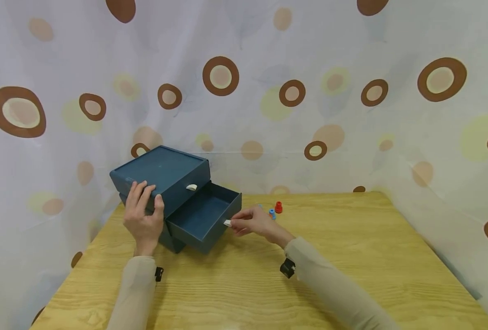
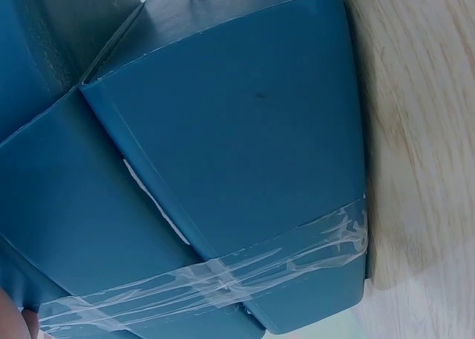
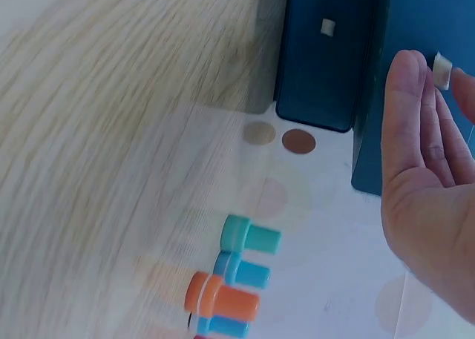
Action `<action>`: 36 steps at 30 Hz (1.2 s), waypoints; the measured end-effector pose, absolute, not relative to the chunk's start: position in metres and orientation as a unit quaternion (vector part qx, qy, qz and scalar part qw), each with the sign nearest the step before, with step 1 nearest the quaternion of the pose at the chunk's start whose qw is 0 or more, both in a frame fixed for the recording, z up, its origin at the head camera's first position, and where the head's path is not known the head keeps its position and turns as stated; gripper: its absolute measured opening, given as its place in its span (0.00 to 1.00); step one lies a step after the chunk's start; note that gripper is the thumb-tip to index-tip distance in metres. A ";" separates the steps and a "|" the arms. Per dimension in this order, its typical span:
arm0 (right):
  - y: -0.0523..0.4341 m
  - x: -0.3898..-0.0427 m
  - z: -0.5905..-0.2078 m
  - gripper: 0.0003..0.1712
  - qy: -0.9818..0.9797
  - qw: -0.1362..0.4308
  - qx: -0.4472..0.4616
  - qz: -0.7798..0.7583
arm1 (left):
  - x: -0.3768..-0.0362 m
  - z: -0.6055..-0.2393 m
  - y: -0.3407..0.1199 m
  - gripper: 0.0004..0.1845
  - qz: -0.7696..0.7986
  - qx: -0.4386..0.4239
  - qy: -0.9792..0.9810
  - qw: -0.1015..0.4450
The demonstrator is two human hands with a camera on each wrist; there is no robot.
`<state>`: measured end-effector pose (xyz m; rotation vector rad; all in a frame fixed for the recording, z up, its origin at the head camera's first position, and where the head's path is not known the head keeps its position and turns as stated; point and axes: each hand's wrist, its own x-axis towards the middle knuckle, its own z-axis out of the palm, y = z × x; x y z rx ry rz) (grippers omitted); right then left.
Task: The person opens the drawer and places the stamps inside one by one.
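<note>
A dark blue two-drawer box [image 1: 161,172] stands at the table's left rear. Its lower drawer [image 1: 204,215] is pulled out and looks empty inside. My left hand [image 1: 146,196] grips the box's near corner, fingers on the top and thumb down the front. My right hand [image 1: 233,223] pinches the white tab [image 1: 227,223] on the lower drawer's front. The right wrist view shows that hand [image 3: 439,83] at the tab [image 3: 442,70]. The left wrist view is filled by the blue box side [image 2: 237,146], banded with clear tape [image 2: 223,272].
Small coloured pegs lie just behind my right hand: a red one [image 1: 278,207] and a blue one [image 1: 271,213]; up close, teal [image 3: 251,236], blue [image 3: 241,271] and orange [image 3: 221,297]. The upper drawer's white tab [image 1: 192,187] shows. A spotted curtain [image 1: 268,91] surrounds the wooden table [image 1: 351,256].
</note>
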<state>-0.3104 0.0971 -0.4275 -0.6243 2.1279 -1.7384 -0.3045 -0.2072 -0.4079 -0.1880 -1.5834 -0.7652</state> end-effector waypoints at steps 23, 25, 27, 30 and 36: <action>0.171 -0.340 -0.442 0.25 0.780 0.107 -0.142 -0.600 | -0.307 -0.411 -0.210 0.21 -0.325 -0.084 -0.693 0.639; 0.177 -0.343 -0.441 0.23 0.780 0.100 -0.132 -0.603 | -0.307 -0.412 -0.210 0.21 -0.324 -0.081 -0.695 0.637; 0.183 -0.346 -0.440 0.22 0.780 0.093 -0.124 -0.606 | -0.306 -0.412 -0.210 0.21 -0.323 -0.080 -0.696 0.636; 0.190 -0.351 -0.441 0.21 0.779 0.087 -0.114 -0.611 | -0.306 -0.413 -0.210 0.21 -0.325 -0.079 -0.698 0.633; 0.200 -0.359 -0.448 0.23 0.785 0.081 -0.111 -0.604 | -0.307 -0.412 -0.210 0.21 -0.326 -0.082 -0.696 0.634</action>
